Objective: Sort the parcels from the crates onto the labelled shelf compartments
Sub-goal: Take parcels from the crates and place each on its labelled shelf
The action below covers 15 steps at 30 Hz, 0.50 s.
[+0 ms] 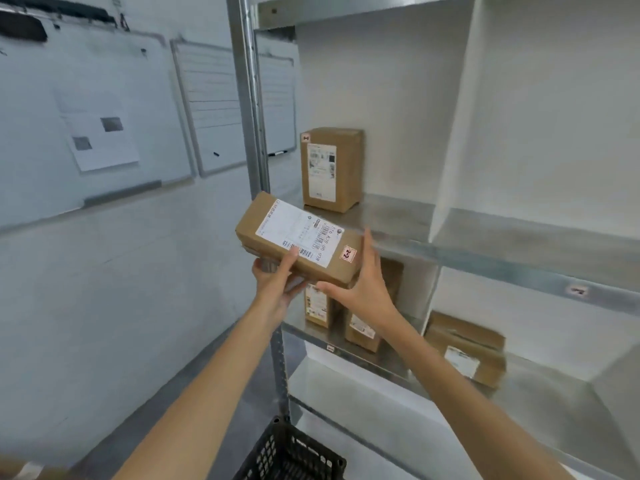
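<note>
At the centre of the frame we see a brown parcel (298,242) held in the air and tilted down to the right, just in front of the upper shelf (519,258) edge. The left hand (277,277) grips it from beneath, with the thumb pressed on the white label on top. The right hand (360,282) is spread with straight fingers laid against the parcel's right end, not curled round it. A red-edged sticker (348,254) near that end reads 2-2.

Behind the parcel an upright box (330,169) stands at the left rear of the upper compartment, near the grey post (247,98). To its right, open shelf floor runs as far as the white divider (453,116), and we see another open compartment beyond it.

On the lower level a narrow box (317,303) and a second box (362,329) stand partly hidden behind the right hand and wrist. A flat box (467,351) lies in the next compartment to the right. A small label (576,291) on the shelf's front edge is too blurred for us to read.

The corner of a black crate (287,455) shows at bottom centre, beside the post. Whiteboards (104,116) cover the wall at upper left.
</note>
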### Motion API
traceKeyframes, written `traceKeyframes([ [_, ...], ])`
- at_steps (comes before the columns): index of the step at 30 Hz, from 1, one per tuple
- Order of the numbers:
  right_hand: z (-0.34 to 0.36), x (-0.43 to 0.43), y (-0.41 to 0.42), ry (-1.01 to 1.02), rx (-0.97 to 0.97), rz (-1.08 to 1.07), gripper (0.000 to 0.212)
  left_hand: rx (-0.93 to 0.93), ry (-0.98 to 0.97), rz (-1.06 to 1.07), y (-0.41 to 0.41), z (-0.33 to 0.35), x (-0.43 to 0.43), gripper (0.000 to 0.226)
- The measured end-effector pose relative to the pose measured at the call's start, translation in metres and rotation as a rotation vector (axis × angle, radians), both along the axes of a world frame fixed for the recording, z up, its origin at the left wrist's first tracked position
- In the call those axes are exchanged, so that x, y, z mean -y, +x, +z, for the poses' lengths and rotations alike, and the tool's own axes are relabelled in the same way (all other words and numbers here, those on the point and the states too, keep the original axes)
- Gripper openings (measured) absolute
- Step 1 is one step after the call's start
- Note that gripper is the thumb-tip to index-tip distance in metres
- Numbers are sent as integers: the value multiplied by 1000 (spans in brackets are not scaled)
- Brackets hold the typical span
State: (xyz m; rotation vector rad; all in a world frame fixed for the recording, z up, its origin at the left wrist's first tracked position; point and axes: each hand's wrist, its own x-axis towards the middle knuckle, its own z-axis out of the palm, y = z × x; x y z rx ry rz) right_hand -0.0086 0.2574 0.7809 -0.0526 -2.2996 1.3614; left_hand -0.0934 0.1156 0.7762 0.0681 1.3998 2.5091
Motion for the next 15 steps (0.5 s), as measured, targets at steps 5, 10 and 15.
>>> traceKeyframes([
  [5, 21, -48, 55, -419, -54, -140, 111, -36, 58, -125, 48, 10, -72, 88],
  [10, 28, -97, 111, -600, -102, -162, 81, -71, 163, -245, 100, 25, -128, 95],
  [15, 34, -137, 168, -701, -165, -204, 81, -133, 54, -277, 152, 35, -164, 111],
])
